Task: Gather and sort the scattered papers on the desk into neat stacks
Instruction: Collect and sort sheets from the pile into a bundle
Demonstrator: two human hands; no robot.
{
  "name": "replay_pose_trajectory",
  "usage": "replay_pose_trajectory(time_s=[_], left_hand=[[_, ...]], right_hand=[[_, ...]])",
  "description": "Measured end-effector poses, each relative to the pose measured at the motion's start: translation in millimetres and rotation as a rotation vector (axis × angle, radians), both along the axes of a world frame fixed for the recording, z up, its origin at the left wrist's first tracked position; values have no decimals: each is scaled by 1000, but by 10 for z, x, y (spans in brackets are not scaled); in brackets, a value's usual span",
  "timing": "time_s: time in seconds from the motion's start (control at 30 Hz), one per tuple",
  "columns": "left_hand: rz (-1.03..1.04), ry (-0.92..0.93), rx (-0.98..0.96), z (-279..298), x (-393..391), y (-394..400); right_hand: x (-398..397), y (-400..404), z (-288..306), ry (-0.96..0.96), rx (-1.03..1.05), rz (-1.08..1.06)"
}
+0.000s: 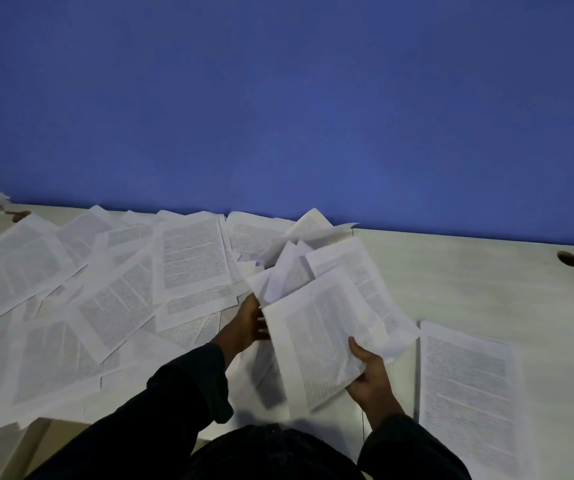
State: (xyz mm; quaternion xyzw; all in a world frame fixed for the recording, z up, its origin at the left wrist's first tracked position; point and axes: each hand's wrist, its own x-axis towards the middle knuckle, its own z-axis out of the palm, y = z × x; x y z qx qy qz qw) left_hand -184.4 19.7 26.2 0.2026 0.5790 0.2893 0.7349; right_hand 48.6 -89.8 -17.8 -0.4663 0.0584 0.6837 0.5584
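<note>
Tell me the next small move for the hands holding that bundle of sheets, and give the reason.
Probably square the loose bundle of white printed sheets before adding more. The left hand and right hand grip it from either side, yet its sheets fan out at different angles. Tapping its edges on the bare pale desk would align them; the scattered printed pages at left can wait.

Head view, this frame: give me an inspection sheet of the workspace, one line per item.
Surface: pale desk, bare on its right part.
Job's things: uneven bundle of papers held above the desk; scattered sheets overlapping across the left; sheets lying flat at the right.
Clutter: nothing seen.
Hands: left hand holds the bundle's left edge; right hand grips its lower right corner.
Cables: dark desk hole at far right with something dark running from it; too blurred to tell.
Surroundings: blue wall behind the desk.
</note>
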Motion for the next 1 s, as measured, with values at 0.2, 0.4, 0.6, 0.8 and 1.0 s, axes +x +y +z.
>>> replay_pose_trajectory(time_s=[0.2, 0.4, 0.6, 0.8, 1.0], left_hand=[[-106, 37, 121, 239, -200, 290], [-485, 522, 239, -16, -507, 304], [-319, 585, 193, -312, -817, 127], [-20, 575, 185, -534, -962, -225], [-177, 577, 202, -743, -1176, -238]], right_hand=[[-36, -16, -136, -108, -19, 197], [-112, -150, -91, -815, -407, 40], [-507, -130, -72, -884, -414, 25], [-873, -273, -352, -846, -527, 76], [-1066, -501, -267, -762, -514, 70]])
